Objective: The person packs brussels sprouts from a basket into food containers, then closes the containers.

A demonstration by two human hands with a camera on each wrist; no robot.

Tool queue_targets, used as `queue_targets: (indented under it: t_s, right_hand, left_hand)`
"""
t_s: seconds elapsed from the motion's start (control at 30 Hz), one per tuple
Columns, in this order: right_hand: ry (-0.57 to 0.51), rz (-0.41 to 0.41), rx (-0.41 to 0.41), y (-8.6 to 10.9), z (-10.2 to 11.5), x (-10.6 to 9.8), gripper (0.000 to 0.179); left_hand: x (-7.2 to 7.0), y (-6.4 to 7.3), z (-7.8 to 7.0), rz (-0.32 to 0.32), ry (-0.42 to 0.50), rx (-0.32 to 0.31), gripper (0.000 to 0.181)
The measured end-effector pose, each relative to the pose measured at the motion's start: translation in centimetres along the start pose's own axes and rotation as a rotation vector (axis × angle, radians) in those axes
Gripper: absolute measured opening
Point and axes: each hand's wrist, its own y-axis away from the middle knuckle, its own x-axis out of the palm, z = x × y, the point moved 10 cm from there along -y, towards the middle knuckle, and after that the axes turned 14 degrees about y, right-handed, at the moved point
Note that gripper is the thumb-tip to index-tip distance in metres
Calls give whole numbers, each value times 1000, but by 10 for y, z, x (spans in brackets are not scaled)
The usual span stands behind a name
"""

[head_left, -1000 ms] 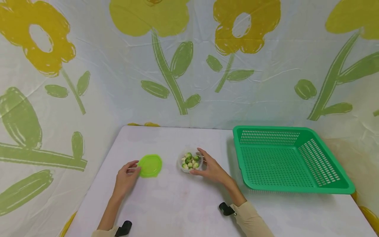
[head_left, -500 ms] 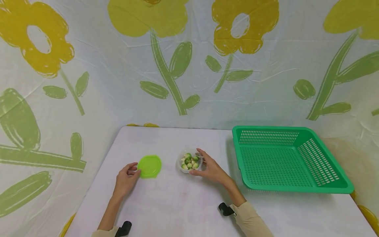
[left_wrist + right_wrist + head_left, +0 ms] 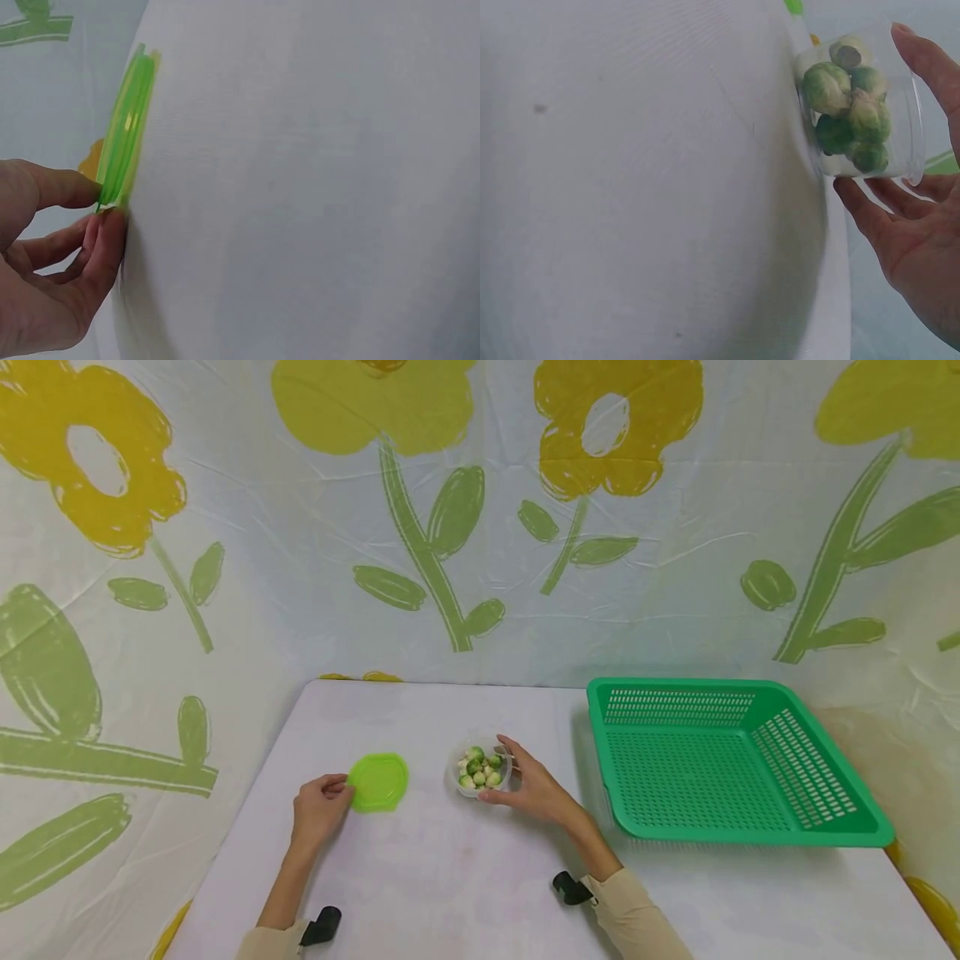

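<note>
A bright green plastic lid (image 3: 379,783) lies flat on the left part of the white table. My left hand (image 3: 318,810) pinches its near-left edge between thumb and fingers, as the left wrist view shows with the lid (image 3: 127,127) edge-on. To the right, a clear round plastic tub (image 3: 455,770) stands upright and uncovered, holding several Brussels sprouts (image 3: 481,768). My right hand (image 3: 536,789) grips the tub from its right side, thumb on the near side and fingers on the far side. In the right wrist view, sprouts (image 3: 868,120) show through the tub's wall.
A large green plastic basket (image 3: 750,837) with slotted walls stands at the right of the white table (image 3: 450,893). Behind and to the left hangs a white cloth (image 3: 315,510) printed with yellow flowers and green leaves.
My left fingers have drawn together on the lid's edge, and the left wrist has shifted slightly. The right hand and the tub stay put; the view moves only a little.
</note>
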Motion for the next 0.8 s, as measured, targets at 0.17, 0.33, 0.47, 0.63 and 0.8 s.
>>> queue_targets:
  t_s: [0.17, 0.33, 0.47, 0.63, 0.8]
  right_hand:
    - [7, -5, -3, -1, 0, 0, 106]
    - [19, -6, 5, 0, 1, -1, 106]
    - [28, -4, -7, 1, 5, -2, 104]
    - [28, 4, -22, 1, 8, -4, 103]
    - [34, 8, -29, 2, 8, -3, 105]
  left_hand:
    - [-2, 0, 3, 0, 44, -54, 27]
    - [1, 2, 9, 10, 135, -113, 30]
    - [0, 3, 8, -11, 150, -117, 29]
    - [0, 3, 0, -45, 181, -96, 29]
    - [3, 3, -6, -54, 227, -94, 29]
